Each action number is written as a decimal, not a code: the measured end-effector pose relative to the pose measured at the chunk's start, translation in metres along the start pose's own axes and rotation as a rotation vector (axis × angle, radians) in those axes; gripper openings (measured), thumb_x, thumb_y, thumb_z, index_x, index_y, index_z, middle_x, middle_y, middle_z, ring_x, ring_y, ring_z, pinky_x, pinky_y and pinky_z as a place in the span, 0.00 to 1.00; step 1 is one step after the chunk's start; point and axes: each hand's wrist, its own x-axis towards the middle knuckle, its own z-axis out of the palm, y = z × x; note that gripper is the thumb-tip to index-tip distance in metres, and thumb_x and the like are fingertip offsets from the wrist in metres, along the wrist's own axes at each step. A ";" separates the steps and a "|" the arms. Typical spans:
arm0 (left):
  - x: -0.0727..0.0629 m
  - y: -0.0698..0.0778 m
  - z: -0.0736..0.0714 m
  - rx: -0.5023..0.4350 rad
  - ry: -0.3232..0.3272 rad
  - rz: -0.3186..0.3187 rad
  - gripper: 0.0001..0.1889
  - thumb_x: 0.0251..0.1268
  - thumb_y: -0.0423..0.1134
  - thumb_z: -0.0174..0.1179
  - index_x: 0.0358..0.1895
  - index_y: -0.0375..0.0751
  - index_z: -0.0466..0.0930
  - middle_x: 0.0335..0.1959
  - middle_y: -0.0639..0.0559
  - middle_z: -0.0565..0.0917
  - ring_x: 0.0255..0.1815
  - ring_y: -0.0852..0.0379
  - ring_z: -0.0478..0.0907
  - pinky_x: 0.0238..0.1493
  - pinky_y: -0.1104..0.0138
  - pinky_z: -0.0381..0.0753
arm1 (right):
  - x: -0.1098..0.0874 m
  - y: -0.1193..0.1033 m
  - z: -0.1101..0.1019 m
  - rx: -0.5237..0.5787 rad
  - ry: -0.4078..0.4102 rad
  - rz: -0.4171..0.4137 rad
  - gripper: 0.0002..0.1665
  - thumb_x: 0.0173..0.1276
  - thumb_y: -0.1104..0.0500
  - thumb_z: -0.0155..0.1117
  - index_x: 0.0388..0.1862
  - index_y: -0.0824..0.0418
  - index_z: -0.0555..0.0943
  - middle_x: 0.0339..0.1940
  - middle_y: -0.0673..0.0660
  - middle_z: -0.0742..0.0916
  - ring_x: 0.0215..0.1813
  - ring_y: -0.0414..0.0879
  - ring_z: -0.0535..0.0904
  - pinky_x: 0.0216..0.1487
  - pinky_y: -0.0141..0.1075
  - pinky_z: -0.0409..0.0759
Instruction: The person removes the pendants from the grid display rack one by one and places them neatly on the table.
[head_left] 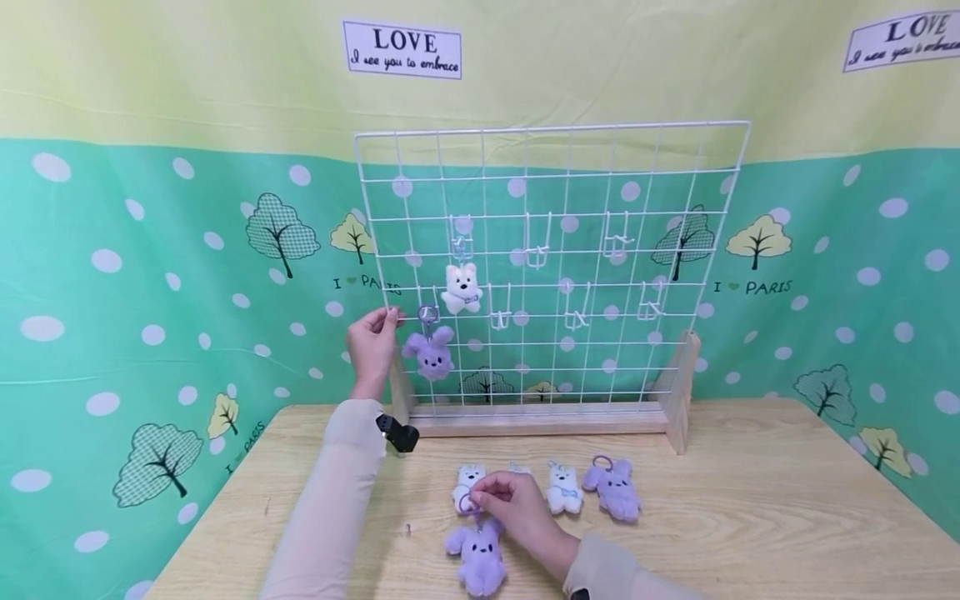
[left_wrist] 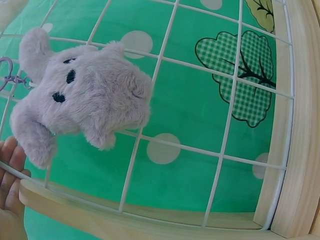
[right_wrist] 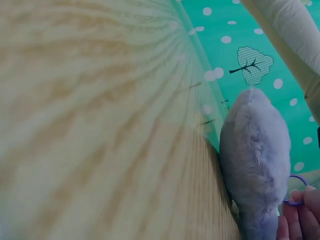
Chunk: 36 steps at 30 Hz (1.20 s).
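Note:
My left hand (head_left: 372,346) grips the left edge of a white wire grid rack (head_left: 551,129); in the left wrist view its fingers (left_wrist: 11,177) show at the wire. Close beside it a purple plush bunny keychain (head_left: 432,358) hangs by its ring from a hook. A white plush bear keychain (head_left: 462,292) hangs on a hook above it. Over the table, my right hand (head_left: 528,517) pinches the purple ring (head_left: 467,502) of another purple bunny keychain (head_left: 482,562). This bunny's furry body (right_wrist: 255,155) fills part of the right wrist view.
White bear keychains (head_left: 564,490) lie in a row behind my right hand, one partly hidden by it. A purple bunny keychain (head_left: 617,492) lies at the row's right end. Several hooks (head_left: 576,318) on the grid hold nothing. Wooden feet (head_left: 681,392) support the rack on the table (head_left: 757,517).

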 end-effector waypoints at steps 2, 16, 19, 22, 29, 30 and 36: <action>0.000 0.000 0.000 0.000 -0.001 -0.005 0.12 0.67 0.41 0.58 0.44 0.35 0.83 0.40 0.40 0.86 0.41 0.51 0.84 0.35 0.79 0.79 | 0.000 0.001 0.000 -0.019 0.007 -0.003 0.07 0.60 0.63 0.67 0.35 0.67 0.83 0.31 0.59 0.88 0.33 0.42 0.82 0.36 0.26 0.80; 0.002 -0.002 0.001 -0.006 0.004 -0.004 0.12 0.66 0.41 0.59 0.44 0.35 0.83 0.40 0.40 0.86 0.40 0.50 0.84 0.40 0.76 0.81 | 0.011 -0.022 -0.015 -0.006 0.035 0.043 0.12 0.59 0.60 0.68 0.40 0.65 0.84 0.39 0.57 0.88 0.41 0.41 0.83 0.45 0.30 0.81; 0.001 -0.002 0.001 -0.006 0.000 -0.005 0.13 0.66 0.42 0.59 0.44 0.36 0.83 0.40 0.40 0.86 0.40 0.53 0.84 0.38 0.76 0.80 | 0.018 -0.040 -0.023 -0.012 0.040 0.031 0.13 0.60 0.59 0.68 0.42 0.65 0.83 0.40 0.58 0.88 0.42 0.43 0.83 0.47 0.33 0.81; 0.000 -0.003 0.000 -0.010 0.000 -0.008 0.12 0.66 0.42 0.59 0.44 0.36 0.83 0.39 0.41 0.86 0.38 0.57 0.84 0.39 0.76 0.81 | 0.025 -0.058 -0.031 -0.029 0.050 -0.008 0.13 0.61 0.58 0.67 0.43 0.64 0.83 0.41 0.60 0.87 0.43 0.46 0.83 0.48 0.36 0.81; 0.000 -0.003 0.001 -0.005 0.000 -0.001 0.12 0.66 0.41 0.59 0.44 0.35 0.83 0.40 0.40 0.86 0.39 0.55 0.84 0.43 0.73 0.81 | 0.051 -0.109 -0.048 -0.111 0.114 -0.117 0.11 0.60 0.56 0.68 0.42 0.57 0.84 0.40 0.54 0.88 0.41 0.44 0.83 0.45 0.34 0.82; 0.000 -0.003 0.001 -0.005 0.000 -0.003 0.12 0.66 0.41 0.59 0.44 0.36 0.83 0.40 0.40 0.86 0.39 0.55 0.84 0.43 0.74 0.81 | 0.055 -0.116 -0.050 -0.117 0.124 -0.134 0.11 0.60 0.55 0.68 0.42 0.56 0.84 0.39 0.53 0.88 0.41 0.43 0.83 0.45 0.34 0.82; 0.001 -0.004 0.001 -0.015 0.010 -0.018 0.12 0.66 0.41 0.59 0.44 0.36 0.83 0.40 0.40 0.86 0.38 0.56 0.84 0.39 0.76 0.80 | 0.080 -0.147 -0.059 -0.130 0.184 -0.295 0.13 0.62 0.55 0.67 0.44 0.59 0.83 0.40 0.54 0.87 0.43 0.47 0.83 0.45 0.37 0.82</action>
